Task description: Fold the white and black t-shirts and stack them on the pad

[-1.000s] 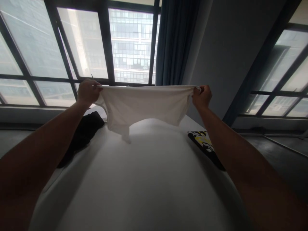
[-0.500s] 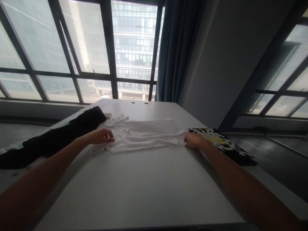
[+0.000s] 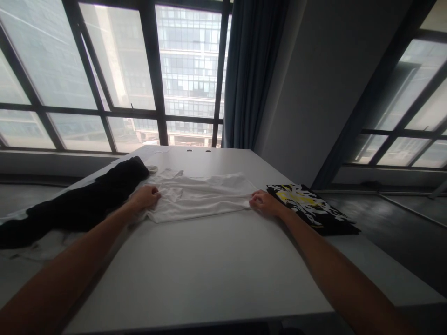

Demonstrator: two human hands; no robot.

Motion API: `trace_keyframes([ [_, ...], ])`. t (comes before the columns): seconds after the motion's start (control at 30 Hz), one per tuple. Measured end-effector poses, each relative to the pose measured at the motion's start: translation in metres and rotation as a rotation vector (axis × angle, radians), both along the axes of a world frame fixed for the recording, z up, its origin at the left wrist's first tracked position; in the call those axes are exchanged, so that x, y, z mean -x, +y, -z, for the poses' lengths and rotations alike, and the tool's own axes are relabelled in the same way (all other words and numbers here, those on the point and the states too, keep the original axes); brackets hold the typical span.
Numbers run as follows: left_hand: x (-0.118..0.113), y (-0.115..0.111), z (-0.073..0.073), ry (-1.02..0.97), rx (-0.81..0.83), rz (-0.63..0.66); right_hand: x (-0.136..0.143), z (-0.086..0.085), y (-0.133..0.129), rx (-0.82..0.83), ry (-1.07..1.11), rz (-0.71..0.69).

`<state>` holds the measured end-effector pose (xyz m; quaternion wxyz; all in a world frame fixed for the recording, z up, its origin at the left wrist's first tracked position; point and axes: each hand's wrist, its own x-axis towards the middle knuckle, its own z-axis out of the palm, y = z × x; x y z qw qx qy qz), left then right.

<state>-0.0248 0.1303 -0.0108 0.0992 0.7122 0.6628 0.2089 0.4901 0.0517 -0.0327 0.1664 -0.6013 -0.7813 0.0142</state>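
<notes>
On the smooth white table (image 3: 209,270), a thin white cloth garment (image 3: 206,195) lies spread with soft wrinkles, between the left hand (image 3: 146,197) and the right hand (image 3: 263,203). The left hand is at its left end, with fingers bent and close together; whether they pinch the cloth, I cannot tell. The right hand touches its right end, fingers half curled at the edge; its grip also cannot be told. Near the left hand lies a long black cloth garment (image 3: 87,200); just beside the right, a folded black garment with white and yellow print (image 3: 310,204).
</notes>
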Motion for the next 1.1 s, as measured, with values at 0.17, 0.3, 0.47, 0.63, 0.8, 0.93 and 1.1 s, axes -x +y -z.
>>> trace_keyframes([
  [0.17,0.000,-0.022,-0.019,-0.446,-0.003,0.107,0.001,0.007,0.010,-0.007,-0.032,0.111],
  [0.3,0.003,-0.054,-0.036,-0.631,0.046,0.225,0.005,0.000,0.011,0.001,-0.162,0.122],
  [0.47,0.016,-0.088,-0.047,-0.683,0.188,0.355,-0.004,-0.016,0.006,-0.114,-0.096,0.119],
  [0.63,0.030,-0.112,-0.043,-0.606,0.335,0.519,-0.018,-0.015,0.001,0.020,-0.008,0.009],
  [0.8,0.032,-0.127,-0.043,-0.416,0.456,0.631,-0.015,-0.006,0.000,-0.001,-0.045,-0.061],
  [0.93,0.022,-0.131,-0.050,-0.378,0.462,0.589,-0.005,-0.008,-0.002,-0.026,-0.033,-0.041],
  [1.1,0.027,-0.138,-0.049,-0.606,0.471,0.490,-0.017,-0.039,-0.018,0.036,0.147,0.016],
])
